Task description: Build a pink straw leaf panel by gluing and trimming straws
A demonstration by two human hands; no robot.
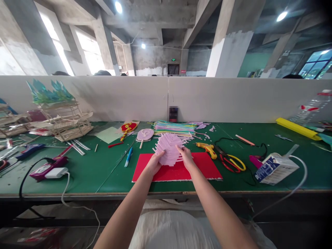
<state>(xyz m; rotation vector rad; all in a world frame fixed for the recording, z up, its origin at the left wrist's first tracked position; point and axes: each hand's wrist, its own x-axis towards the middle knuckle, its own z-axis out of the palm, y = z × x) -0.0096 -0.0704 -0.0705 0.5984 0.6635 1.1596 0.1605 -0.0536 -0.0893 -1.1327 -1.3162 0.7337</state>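
Between my two hands is a lilac piece made of thin strips laid side by side (169, 148), its edges ragged with strip ends. My left hand (155, 162) grips its left lower edge, thumb on top. On the right edge, my right hand (185, 156) pinches it in the same way. Under it lies a red board (145, 167) with a rough white front edge. Behind the piece a bundle of pastel strips (176, 128) lies across the table. A round lilac fan shape on a stick (145, 135) rests to the left.
A yellow glue gun (207, 148), red-and-yellow-handled scissors (234, 162) and a drink carton (277, 167) lie to the right. Leftward are a blue pen cutter (128, 157), a red fan shape (127, 128), a power strip (49, 169) and a stick model (64, 121). A white partition (116, 98) stands behind.
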